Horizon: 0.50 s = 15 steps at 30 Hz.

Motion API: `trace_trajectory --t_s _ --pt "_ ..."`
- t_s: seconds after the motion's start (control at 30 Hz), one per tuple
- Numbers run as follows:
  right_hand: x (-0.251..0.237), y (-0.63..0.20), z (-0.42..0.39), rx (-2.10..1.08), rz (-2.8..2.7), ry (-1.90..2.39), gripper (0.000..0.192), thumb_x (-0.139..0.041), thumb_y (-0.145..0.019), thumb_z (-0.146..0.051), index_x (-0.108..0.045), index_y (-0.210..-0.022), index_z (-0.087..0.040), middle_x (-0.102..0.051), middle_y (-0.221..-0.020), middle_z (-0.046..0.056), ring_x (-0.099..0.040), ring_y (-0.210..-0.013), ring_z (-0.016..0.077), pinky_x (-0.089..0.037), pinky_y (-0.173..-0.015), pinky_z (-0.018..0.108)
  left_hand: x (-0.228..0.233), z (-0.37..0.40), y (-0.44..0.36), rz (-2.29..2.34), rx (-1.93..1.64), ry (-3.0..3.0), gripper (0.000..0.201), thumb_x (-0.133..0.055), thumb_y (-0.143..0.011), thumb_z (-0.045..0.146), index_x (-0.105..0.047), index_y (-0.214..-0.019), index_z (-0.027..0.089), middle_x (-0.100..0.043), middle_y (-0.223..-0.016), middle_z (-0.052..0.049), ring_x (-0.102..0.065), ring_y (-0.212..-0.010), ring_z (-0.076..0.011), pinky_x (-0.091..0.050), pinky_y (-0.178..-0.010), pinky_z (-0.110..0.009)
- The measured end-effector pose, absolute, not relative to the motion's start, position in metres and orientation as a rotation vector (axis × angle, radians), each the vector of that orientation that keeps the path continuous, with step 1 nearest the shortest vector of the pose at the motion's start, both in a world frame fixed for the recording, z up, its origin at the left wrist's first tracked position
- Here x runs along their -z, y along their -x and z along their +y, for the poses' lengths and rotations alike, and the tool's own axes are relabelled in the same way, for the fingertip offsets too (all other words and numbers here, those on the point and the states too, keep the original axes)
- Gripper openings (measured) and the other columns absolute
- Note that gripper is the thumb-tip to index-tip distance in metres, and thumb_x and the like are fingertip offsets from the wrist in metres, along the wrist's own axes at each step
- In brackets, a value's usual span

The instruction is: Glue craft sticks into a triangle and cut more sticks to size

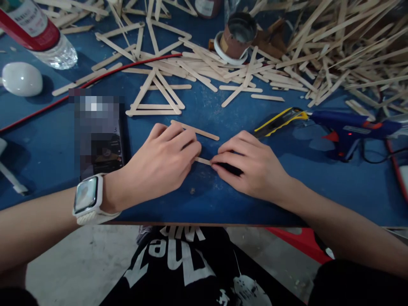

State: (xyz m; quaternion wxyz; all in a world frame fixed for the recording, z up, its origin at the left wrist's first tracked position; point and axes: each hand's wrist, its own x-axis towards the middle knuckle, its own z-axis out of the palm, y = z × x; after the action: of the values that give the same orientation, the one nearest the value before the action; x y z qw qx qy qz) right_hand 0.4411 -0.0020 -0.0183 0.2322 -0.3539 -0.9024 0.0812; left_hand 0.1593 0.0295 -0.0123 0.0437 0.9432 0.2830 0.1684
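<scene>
Between my two hands a short stretch of a wooden popsicle stick (203, 161) shows above the blue table. My left hand (168, 159), with a watch on its wrist, has its fingers curled around the stick's left part, which they hide. The fingertips of my right hand (248, 163) pinch its right end. Just beyond the hands a second popsicle stick (199, 131) lies slanted on the table, its left part close to my left fingers. Farther off, several sticks form a triangle (155, 107) lying flat.
A phone (108, 148) lies left of my left hand. To the right are a yellow utility knife (280, 121) and a blue glue gun (347, 129). Loose sticks (318, 63) heap up at the back, around a brown cup (239, 36). A red cable (124, 66) crosses the left side.
</scene>
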Motion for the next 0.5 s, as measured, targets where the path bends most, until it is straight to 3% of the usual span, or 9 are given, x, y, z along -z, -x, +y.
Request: trace_trajectory --t_s 0.27,0.5 --pt "0.025 -0.437 -0.002 -0.202 -2.440 0.999 0.006 -0.078 -0.114 -0.017 -0.082 -0.115 -0.022 -0.083 -0.111 0.011 -0.073 -0.100 0.0308 -0.067 -0.089 0.054 0.019 0.027 -0.163 0.857 -0.531 -2.871 0.018 -0.059 -0.123 0.013 -0.077 -0.121 0.015 -0.082 -0.124 -0.014 -0.071 -0.107 -0.0327 -0.046 -0.083 -0.045" --pt "0.028 -0.435 -0.001 -0.264 -2.430 1.013 0.016 -0.073 -0.113 -0.010 -0.066 -0.111 -0.025 -0.078 -0.105 0.007 -0.070 -0.095 0.0281 -0.058 -0.086 0.048 0.026 0.027 -0.165 0.850 -0.563 -2.929 0.020 -0.059 -0.121 0.005 -0.073 -0.110 0.015 -0.081 -0.117 -0.012 -0.071 -0.099 -0.0293 -0.045 -0.080 -0.044"
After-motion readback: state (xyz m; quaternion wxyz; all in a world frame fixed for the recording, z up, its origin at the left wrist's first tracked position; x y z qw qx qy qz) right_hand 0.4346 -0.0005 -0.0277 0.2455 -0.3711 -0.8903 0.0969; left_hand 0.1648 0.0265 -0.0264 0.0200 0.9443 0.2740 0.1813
